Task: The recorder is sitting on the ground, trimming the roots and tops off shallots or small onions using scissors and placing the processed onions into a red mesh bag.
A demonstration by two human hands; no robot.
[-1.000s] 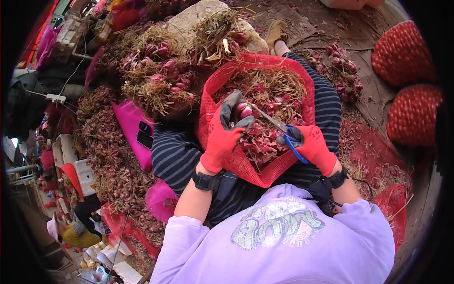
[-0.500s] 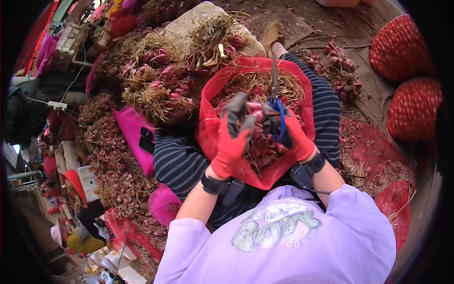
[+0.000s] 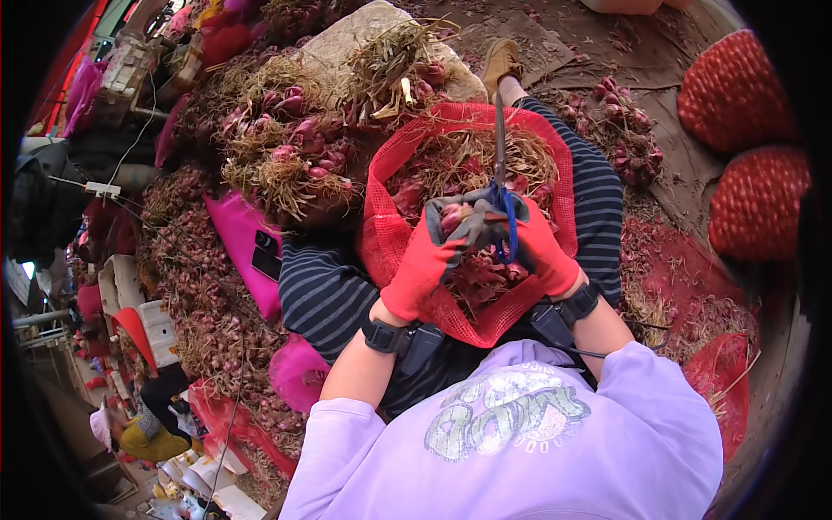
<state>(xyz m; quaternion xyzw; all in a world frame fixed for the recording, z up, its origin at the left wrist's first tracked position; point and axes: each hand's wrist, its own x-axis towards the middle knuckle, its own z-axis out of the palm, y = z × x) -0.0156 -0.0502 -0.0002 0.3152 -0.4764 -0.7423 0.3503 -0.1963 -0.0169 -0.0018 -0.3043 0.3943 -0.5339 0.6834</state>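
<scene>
Both my hands wear red gloves with dark grey palms and fingers, above an open red mesh sack point(image 3: 381, 217) between my legs. My left hand point(image 3: 431, 251) is closed around a pinkish-purple shallot point(image 3: 454, 217). Close beside it, my right hand point(image 3: 539, 243) holds a pair of scissors point(image 3: 500, 160) with blue handles, blades pointing away from me. The fingers of the two hands meet or nearly meet; exactly what the right fingertips touch is hidden. Inside the sack lie dry stalks point(image 3: 520, 154), loose skins and some shallots.
Bundles of shallots with dry stalks point(image 3: 295, 156) lie at the far left, by a pale slab point(image 3: 347, 43). A phone point(image 3: 267, 257) rests on pink fabric point(image 3: 238, 230). Two full red mesh sacks point(image 3: 737, 91) stand at the right. Another shallot bunch point(image 3: 620, 113) lies beyond my right leg.
My left hand has closed around the shallot and come in against the right hand. The scissors have shifted slightly and stand a bit more upright in the picture.
</scene>
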